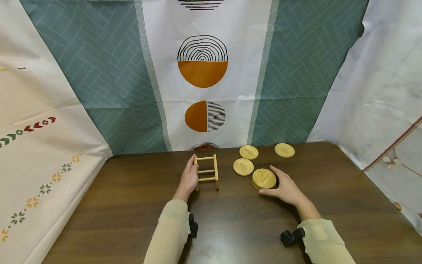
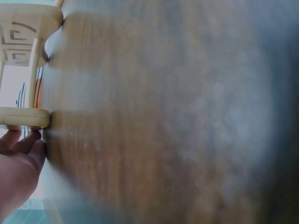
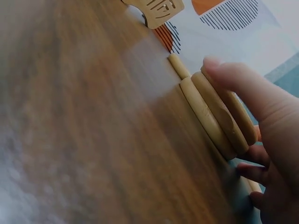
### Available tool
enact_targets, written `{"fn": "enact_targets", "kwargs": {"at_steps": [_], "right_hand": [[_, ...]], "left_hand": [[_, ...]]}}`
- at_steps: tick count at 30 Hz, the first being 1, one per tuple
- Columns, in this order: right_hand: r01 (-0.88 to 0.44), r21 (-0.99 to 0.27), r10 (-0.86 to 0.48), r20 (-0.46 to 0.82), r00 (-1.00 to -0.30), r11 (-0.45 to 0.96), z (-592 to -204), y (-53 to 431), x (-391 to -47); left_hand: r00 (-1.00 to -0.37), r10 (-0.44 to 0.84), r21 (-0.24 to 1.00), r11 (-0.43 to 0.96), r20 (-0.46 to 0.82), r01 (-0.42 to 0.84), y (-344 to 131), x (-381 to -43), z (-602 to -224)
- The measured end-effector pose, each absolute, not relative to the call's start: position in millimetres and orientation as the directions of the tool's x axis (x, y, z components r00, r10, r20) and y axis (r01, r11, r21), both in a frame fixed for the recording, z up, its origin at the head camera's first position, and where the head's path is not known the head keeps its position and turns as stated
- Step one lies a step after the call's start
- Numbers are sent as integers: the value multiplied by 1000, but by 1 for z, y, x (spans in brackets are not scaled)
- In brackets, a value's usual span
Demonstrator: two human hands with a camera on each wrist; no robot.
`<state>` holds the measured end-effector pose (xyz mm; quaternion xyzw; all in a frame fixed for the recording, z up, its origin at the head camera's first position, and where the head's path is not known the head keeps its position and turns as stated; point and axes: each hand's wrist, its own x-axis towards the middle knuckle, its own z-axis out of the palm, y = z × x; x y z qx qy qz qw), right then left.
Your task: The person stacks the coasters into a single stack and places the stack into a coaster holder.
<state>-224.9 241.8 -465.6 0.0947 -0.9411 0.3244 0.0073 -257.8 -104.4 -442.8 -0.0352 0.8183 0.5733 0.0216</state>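
Note:
A small wooden rack (image 1: 215, 170) with rails between two side panels stands on the table. My left hand (image 1: 189, 178) grips its left side panel. In the left wrist view, cut-out marks show in the far panel (image 2: 28, 30). To the right lies a stack of round wooden coasters (image 1: 265, 178), the top one marked with lettering. My right hand (image 1: 285, 187) holds this stack, thumb at the near edge and fingers round the far side. Several coasters (image 3: 219, 116) show edge-on in the right wrist view, with the thumb (image 3: 243, 81) against the uppermost.
Three single coasters lie flat behind the stack: one just left of it (image 1: 243, 167), one farther back (image 1: 248, 152) and one at the back right (image 1: 284, 150). A patterned cloth (image 1: 211, 73) hangs behind the brown wooden table (image 1: 132, 220).

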Motion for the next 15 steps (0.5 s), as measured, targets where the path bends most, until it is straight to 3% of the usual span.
{"fn": "enact_targets", "kwargs": {"at_steps": [15], "right_hand": [[-131, -661, -143, 37, -989, 739, -466, 246, -225]], "left_hand": [[-996, -44, 934, 347, -74, -85, -104, -259, -446]]}}
